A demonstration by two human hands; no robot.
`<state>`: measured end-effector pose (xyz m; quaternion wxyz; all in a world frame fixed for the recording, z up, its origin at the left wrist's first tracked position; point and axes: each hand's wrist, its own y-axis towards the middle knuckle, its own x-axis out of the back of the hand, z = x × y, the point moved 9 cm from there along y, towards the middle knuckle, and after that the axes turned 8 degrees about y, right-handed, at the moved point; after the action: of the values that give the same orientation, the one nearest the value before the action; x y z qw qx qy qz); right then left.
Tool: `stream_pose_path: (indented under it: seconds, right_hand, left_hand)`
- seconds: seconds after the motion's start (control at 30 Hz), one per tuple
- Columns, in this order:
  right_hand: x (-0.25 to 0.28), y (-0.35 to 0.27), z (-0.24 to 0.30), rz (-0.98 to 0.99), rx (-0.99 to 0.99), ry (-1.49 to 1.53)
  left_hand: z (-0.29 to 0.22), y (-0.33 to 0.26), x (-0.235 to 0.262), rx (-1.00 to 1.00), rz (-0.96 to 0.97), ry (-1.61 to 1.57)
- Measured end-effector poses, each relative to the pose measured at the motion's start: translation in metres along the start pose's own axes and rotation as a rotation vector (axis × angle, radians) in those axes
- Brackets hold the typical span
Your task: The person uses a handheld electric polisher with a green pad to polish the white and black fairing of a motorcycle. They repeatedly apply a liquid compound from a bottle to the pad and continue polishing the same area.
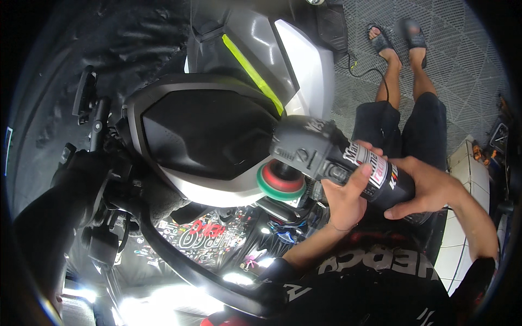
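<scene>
Fisheye view with curved, blackened edges; white glare washes out the lower left, highlights gleam on a glossy grey panel point(253, 41) at top centre, and black sheeting point(51, 103) upper left looks dim

I'm watching a black polisher point(304, 145) mid-frame, its pad point(276, 185) showing red and green, a yellow-green strip point(251, 70) upper centre, grey hatched floor point(462, 70) upper right.
</scene>
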<state>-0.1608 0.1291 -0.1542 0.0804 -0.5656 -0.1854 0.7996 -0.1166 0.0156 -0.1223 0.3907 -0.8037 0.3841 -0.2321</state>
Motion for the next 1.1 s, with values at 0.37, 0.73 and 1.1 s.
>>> stream_pose_path:
  seconds: [0.37, 0.73, 1.1]
  right_hand:
    - [-0.016, -0.013, -0.045, -0.118, 0.126, 0.083]
    - [-0.012, -0.005, -0.017, -0.038, 0.067, 0.089]
    - [0.004, -0.003, -0.03, 0.001, -0.006, 0.059]
  left_hand:
    - [0.029, -0.019, 0.014, 0.145, 0.068, -0.021]
    - [-0.002, -0.008, 0.0, 0.053, 0.024, -0.02]
    - [0.025, -0.007, 0.006, 0.057, -0.043, 0.05]
